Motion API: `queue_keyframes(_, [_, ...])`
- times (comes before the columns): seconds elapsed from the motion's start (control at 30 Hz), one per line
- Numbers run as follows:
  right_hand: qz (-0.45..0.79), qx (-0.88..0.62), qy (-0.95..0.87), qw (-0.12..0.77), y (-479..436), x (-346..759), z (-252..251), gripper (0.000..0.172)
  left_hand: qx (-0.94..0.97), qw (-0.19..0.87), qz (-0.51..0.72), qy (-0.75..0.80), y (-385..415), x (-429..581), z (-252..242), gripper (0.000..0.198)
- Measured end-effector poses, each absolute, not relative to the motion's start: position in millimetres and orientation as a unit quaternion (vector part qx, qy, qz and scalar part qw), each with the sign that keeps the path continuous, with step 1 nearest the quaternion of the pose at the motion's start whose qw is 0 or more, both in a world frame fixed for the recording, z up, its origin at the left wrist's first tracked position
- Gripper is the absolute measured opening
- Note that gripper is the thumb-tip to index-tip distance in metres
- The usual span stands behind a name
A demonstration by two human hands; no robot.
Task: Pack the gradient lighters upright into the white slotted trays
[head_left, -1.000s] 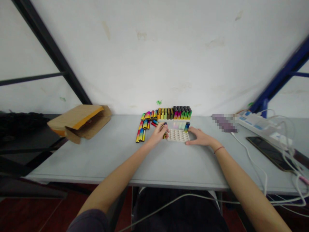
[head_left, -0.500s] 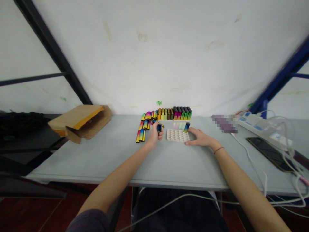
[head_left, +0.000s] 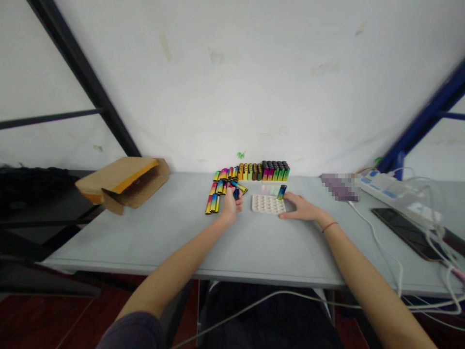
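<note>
I judge this a gathering step, with my left hand point(head_left: 230, 206) narrow around a shiny dark-blue cylinder point(head_left: 236, 194) at nine o'clock of the white, round-socketed tray point(head_left: 269, 204), my right hand point(head_left: 301, 207) spread wide at three, probably calling next for a firm hold.

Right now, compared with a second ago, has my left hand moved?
Yes, leftward: judged against the green wall mark, your left hand was roughly below it and now sits more to its left, apart from the white tray.
</note>
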State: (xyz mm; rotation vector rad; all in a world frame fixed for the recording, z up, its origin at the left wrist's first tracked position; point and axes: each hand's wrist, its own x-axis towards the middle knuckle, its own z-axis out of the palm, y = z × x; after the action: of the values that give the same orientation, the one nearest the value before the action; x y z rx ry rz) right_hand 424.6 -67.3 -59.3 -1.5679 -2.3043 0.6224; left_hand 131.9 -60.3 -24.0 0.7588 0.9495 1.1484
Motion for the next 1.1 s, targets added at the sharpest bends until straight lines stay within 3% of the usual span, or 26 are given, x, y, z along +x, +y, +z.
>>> queue_keyframes(0.63, [0.205,-0.543,-0.801,0.143,-66,425,-62,0.091,0.398,0.648,0.502,0.412,-57,131,-21,0.044])
queue_keyframes(0.8, [0.202,-0.545,-0.801,0.142,-66,423,-61,0.092,0.557,0.565,0.492,0.359,-47,147,-22,0.028])
queue_keyframes(0.97, [0.188,-0.549,-0.802,0.141,-65,423,-62,0.094,0.727,0.398,0.469,0.306,-36,176,-31,0.026])
queue_keyframes(1.1, [0.189,-0.549,-0.804,0.133,-65,422,-62,0.091,0.798,0.348,0.400,0.287,-29,199,-45,0.028])
